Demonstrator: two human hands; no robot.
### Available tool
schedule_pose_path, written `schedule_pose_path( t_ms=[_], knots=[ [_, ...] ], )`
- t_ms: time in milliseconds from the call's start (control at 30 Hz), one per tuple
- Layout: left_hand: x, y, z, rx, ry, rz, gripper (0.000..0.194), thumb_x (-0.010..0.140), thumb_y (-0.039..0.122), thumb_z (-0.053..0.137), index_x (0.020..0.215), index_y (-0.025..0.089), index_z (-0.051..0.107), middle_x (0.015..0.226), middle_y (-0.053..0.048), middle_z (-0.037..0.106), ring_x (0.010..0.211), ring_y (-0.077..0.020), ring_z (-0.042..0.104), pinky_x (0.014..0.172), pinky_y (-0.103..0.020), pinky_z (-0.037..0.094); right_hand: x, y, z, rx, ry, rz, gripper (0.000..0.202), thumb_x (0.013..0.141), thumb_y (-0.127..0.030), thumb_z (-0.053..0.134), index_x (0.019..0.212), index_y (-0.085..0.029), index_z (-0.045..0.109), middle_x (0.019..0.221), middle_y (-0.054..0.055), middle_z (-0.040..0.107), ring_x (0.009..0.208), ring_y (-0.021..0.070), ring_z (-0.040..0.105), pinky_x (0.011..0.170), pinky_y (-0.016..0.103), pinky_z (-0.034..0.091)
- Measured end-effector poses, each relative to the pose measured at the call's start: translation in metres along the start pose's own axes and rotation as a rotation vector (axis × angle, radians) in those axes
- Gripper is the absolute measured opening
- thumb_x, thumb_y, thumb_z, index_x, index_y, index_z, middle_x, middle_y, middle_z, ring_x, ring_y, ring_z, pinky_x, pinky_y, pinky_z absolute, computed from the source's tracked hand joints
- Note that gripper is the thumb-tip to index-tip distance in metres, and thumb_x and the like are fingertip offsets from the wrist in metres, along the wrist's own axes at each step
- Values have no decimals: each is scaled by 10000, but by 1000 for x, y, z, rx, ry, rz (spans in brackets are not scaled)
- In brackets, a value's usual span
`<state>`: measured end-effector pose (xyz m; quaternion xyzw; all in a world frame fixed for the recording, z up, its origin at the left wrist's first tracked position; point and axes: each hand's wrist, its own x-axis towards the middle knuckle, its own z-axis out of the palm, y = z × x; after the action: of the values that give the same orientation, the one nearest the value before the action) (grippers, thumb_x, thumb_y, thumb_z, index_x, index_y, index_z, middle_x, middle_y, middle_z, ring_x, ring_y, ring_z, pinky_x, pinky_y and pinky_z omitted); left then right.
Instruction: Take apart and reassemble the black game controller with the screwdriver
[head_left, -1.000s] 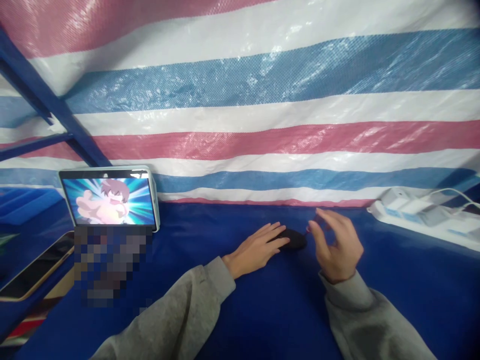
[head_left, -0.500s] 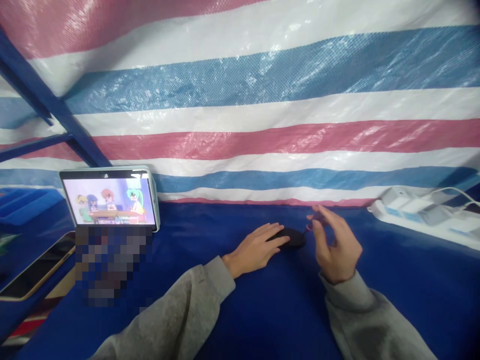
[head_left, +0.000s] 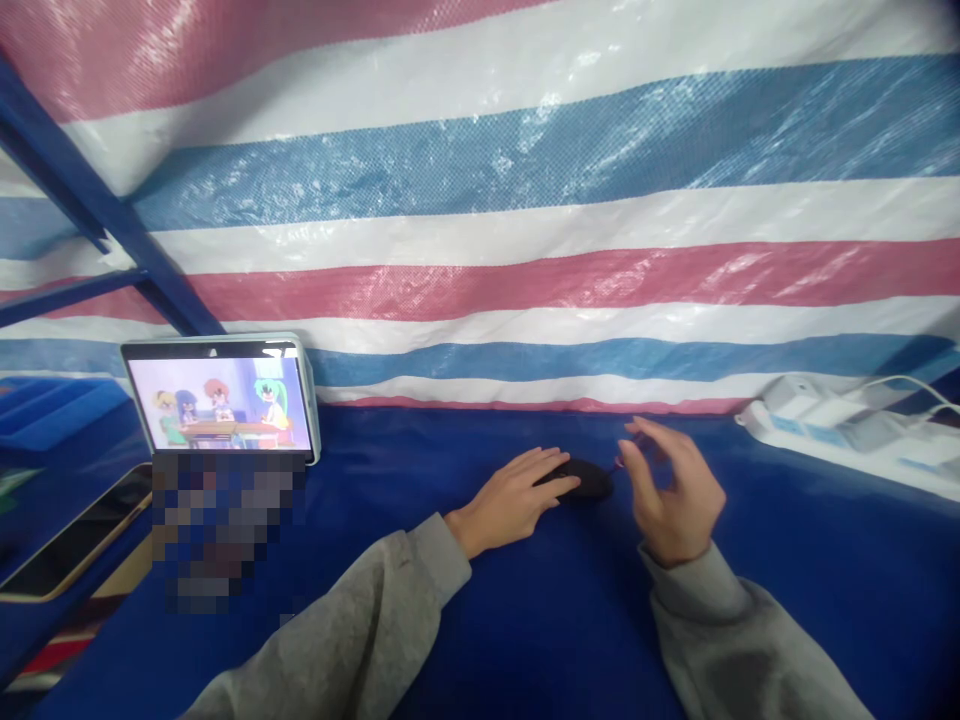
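A black, flat, rounded object (head_left: pixel 592 480) lies on the blue tabletop (head_left: pixel 540 620). My left hand (head_left: pixel 517 495) rests palm down on its left part, fingers stretched out over it and covering that side. From its right end a thin purple cord (head_left: pixel 619 462) sticks up. My right hand (head_left: pixel 675 490) is raised beside that end, with thumb and forefinger curved together at the cord in a pinch. The fingertips partly hide the cord, and it looks blurred there.
A tablet (head_left: pixel 217 400) showing a cartoon stands at the left, with a pixelated patch before it. Farther left are a phone (head_left: pixel 82 535) and a blue tray (head_left: pixel 64 410). A white power strip (head_left: pixel 847 440) with plugs sits at the right. Striped sheeting (head_left: pixel 525 280) hangs behind.
The thumb and forefinger of my right hand have shifted slightly, with a little more gap showing between them. My left hand keeps its place on the black object.
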<state>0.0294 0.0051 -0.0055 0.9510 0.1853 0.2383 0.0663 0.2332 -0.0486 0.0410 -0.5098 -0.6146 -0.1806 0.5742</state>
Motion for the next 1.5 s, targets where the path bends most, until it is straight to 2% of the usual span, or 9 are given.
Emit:
schedule_pose_path(
  t_ms=[133,333,500,667,833,1000,1133,1333,1500],
  knots=[
    [0,0,-1,0,-7,-7,386,1008,195,489,1393,201,510,1512,-112,461,1452,-220,370,1213,-432,327,-1,0,-1,78,-55,78,285,950,-203,511,1200,-195,647,1029,94,734,803,186,703,796,374,572],
    [1,1,0,0,-1,-9,384,998,188,512,1382,195,523,1503,-116,470,1439,-226,393,1213,-432,327,-3,2,1,22,50,48,231,857,-225,674,1085,-191,676,929,74,738,775,187,685,670,317,552],
    [1,1,-2,-13,10,-12,381,998,193,512,1378,193,527,1498,-118,478,1440,-220,391,1215,-424,328,-4,2,0,85,-38,102,281,941,-203,524,1188,-193,659,1049,102,731,862,206,705,819,399,572],
    [1,0,-2,-15,5,-13,385,994,189,518,1378,197,527,1509,-114,465,1442,-220,388,1214,-423,331,-3,2,1,10,32,22,283,870,-188,649,1152,-202,667,987,83,749,847,208,704,720,335,563],
    [0,0,-1,-3,11,0,383,1000,188,506,1383,187,522,1500,-123,473,1443,-225,387,1216,-422,323,-3,1,0,37,-23,40,301,917,-187,573,1205,-207,660,1068,95,741,918,219,715,831,378,572],
    [-1,0,0,2,5,2,381,1008,195,489,1389,200,513,1512,-114,459,1450,-221,373,1216,-436,322,0,2,-1,-19,13,-27,298,856,-201,678,1154,-217,686,968,72,760,845,211,716,779,358,583],
    [0,0,0,-8,0,-8,390,1000,189,505,1390,204,513,1509,-111,465,1448,-217,378,1215,-427,325,1,1,-1,21,-18,-3,300,925,-214,567,1209,-210,663,1038,91,754,912,223,723,837,386,582],
    [-1,-1,1,-3,1,-4,397,1001,187,500,1398,213,500,1519,-111,451,1457,-221,363,1216,-446,320,1,0,0,-27,23,-32,298,854,-219,687,1152,-224,687,969,68,750,839,202,705,780,348,585],
    [0,0,0,-2,-1,-3,387,1002,190,500,1389,200,513,1510,-115,464,1449,-220,377,1219,-434,320,-1,2,0,21,-7,43,312,912,-177,588,1217,-201,654,1047,92,744,872,206,713,817,370,571]
  ],
)
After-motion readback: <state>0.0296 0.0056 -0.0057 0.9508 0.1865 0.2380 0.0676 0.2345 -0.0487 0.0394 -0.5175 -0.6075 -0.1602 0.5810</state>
